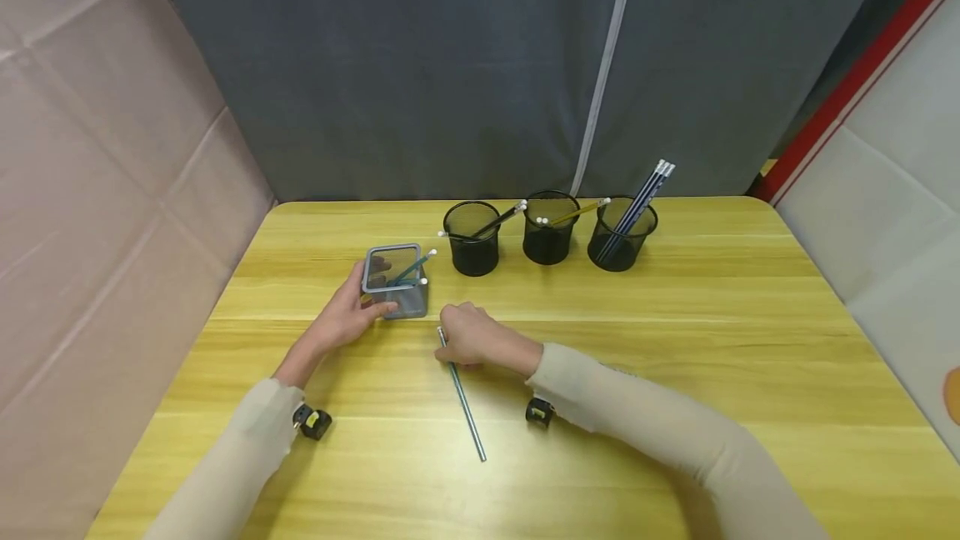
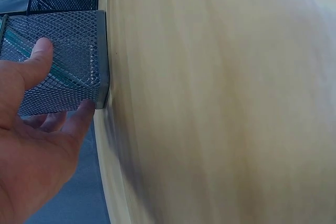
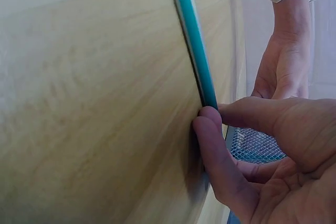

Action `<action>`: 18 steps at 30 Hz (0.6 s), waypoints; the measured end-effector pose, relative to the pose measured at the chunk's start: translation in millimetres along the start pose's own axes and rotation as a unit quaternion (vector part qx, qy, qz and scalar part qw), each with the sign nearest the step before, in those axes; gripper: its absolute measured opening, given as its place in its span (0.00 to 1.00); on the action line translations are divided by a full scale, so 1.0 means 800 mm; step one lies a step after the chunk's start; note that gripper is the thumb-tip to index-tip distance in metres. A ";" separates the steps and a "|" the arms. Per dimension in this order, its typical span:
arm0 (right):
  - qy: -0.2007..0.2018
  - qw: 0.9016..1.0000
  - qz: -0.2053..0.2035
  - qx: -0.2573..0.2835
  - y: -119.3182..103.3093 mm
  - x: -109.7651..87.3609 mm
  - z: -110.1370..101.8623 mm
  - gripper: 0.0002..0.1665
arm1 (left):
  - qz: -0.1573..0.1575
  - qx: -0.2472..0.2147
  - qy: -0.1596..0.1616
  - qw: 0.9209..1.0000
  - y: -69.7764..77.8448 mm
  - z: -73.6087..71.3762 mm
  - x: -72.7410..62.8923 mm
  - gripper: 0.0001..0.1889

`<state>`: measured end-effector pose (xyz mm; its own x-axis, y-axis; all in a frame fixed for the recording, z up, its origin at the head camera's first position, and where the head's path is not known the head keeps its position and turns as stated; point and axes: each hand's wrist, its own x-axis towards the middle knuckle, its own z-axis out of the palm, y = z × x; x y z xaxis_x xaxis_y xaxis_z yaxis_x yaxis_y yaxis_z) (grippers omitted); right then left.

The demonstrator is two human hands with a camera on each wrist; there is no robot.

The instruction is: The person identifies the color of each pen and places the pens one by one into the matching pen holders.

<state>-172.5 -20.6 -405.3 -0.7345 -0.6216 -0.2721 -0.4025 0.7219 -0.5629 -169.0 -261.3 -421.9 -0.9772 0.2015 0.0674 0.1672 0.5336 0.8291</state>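
Note:
My left hand [image 1: 345,317] holds a square grey mesh pencil holder [image 1: 408,303] upright on the table. In the left wrist view its thumb lies against one mesh side of the holder [image 2: 68,40], fingers on another. Two teal pencils [image 1: 414,266] lean inside, their white ends above the rim. Just right of the holder, my right hand [image 1: 480,337] pinches another teal pencil [image 1: 467,408] near its upper end. That pencil slants toward the front of the table. In the right wrist view, thumb and fingertips meet on the pencil [image 3: 194,40], close to the wood.
Three round black mesh cups stand along the back: the left cup [image 1: 474,258] with black pencils, the middle cup [image 1: 546,248] with yellow ones, the right cup [image 1: 617,252] with dark striped pencils. A grey curtain [image 1: 412,73] hangs behind the wooden table [image 1: 712,340].

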 end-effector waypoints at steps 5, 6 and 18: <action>0.006 1.000 -0.002 0.015 0.002 0.000 0.001 0.25 | -0.001 -0.008 -0.002 1.000 -0.001 0.000 -0.001 0.41; 0.006 1.000 -0.002 0.018 0.002 0.000 0.001 0.25 | -0.001 -0.008 -0.003 1.000 -0.001 0.000 -0.001 0.41; -0.009 0.993 0.019 0.115 0.008 -0.002 -0.001 0.25 | -0.010 -0.016 -0.007 1.000 0.000 0.000 -0.002 0.41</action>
<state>-174.1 -14.9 -407.7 -0.7356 -0.6028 -0.3092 -0.2388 0.6578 -0.7143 -167.8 -261.4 -421.9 -0.9783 0.2030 0.0418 0.1424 0.5120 0.8471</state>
